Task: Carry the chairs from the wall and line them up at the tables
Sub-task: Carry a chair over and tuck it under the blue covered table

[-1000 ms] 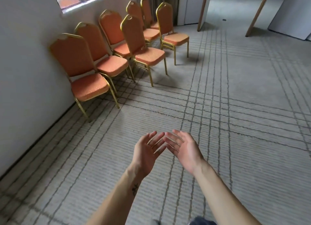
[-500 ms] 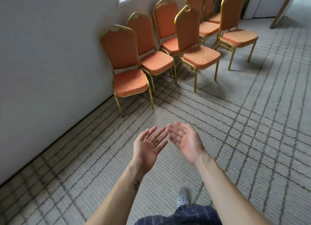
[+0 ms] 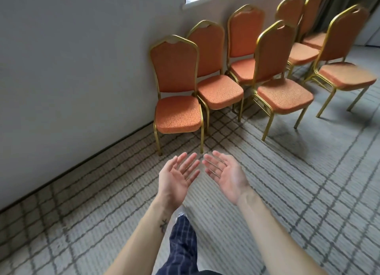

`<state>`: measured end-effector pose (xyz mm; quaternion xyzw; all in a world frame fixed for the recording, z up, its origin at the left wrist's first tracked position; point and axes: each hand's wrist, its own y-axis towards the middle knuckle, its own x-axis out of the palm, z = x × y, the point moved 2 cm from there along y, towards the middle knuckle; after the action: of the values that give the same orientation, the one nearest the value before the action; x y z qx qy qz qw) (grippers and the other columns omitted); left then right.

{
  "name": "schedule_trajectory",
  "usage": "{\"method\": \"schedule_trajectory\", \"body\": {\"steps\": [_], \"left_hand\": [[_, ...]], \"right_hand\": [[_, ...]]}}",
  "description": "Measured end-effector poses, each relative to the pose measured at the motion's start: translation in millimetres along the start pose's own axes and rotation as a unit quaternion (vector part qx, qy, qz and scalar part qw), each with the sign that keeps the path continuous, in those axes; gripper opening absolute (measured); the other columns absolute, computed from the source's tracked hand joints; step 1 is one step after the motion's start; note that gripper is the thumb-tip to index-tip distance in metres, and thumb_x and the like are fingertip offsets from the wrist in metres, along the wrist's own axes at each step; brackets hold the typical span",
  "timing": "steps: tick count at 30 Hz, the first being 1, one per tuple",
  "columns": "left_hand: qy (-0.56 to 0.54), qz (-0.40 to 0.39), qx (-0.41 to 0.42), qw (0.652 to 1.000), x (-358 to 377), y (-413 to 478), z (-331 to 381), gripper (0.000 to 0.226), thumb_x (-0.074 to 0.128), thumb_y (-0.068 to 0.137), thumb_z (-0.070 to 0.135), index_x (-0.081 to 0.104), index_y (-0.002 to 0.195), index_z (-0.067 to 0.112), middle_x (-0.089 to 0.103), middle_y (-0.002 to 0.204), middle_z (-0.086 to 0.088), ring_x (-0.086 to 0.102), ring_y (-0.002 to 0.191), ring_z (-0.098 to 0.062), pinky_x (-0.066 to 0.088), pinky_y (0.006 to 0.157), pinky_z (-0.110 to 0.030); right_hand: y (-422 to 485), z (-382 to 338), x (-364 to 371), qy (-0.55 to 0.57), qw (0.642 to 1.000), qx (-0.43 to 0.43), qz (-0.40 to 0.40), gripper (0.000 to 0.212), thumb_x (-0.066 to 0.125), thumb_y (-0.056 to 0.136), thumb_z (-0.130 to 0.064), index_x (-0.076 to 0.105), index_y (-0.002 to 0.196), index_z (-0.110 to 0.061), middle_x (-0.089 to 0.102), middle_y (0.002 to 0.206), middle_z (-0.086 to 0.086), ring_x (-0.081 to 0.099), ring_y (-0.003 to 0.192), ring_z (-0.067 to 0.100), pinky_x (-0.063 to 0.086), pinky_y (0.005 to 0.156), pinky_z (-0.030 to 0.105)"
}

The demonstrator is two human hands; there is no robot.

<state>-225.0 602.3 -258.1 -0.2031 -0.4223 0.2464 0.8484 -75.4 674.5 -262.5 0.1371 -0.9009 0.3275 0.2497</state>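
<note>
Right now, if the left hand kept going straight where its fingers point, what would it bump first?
Probably the nearest chair, at the end of the wall row: the open left hand points toward its gold front leg. Only carpet lies between them, though depth is hard to judge.

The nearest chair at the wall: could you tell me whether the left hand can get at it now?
Probably, after a step closer: the left hand is open, and only carpet separates it from the nearest chair.
</note>
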Motion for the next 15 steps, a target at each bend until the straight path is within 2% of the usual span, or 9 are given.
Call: {"method": "schedule_trajectory", "body": {"steps": [9,15], "left_hand": [[0.036,-0.050,-0.013,0.998,60,172,113,0.042,0.040,0.107,0.031,0.054,0.138,0.006,0.069,0.130,-0.016,0.066,0.121,-0.034,0.044,0.112,-0.049],[0.043,-0.052,-0.022,0.997,92,246,165,0.040,0.040,0.106,0.030,0.054,0.137,0.008,0.070,0.128,-0.016,0.066,0.121,-0.033,0.046,0.110,-0.048]], "right_hand": [[147,-88,81,-0.028,0.998,-0.054,0.027,0.043,0.036,0.107,-0.028,0.050,0.143,-0.008,0.073,0.122,0.011,0.070,0.115,0.025,0.049,0.106,0.042],[220,-123,102,-0.003,0.998,-0.040,0.048,0.043,0.035,0.108,-0.026,0.049,0.144,-0.008,0.073,0.123,0.011,0.070,0.115,0.026,0.048,0.108,0.043]]}}
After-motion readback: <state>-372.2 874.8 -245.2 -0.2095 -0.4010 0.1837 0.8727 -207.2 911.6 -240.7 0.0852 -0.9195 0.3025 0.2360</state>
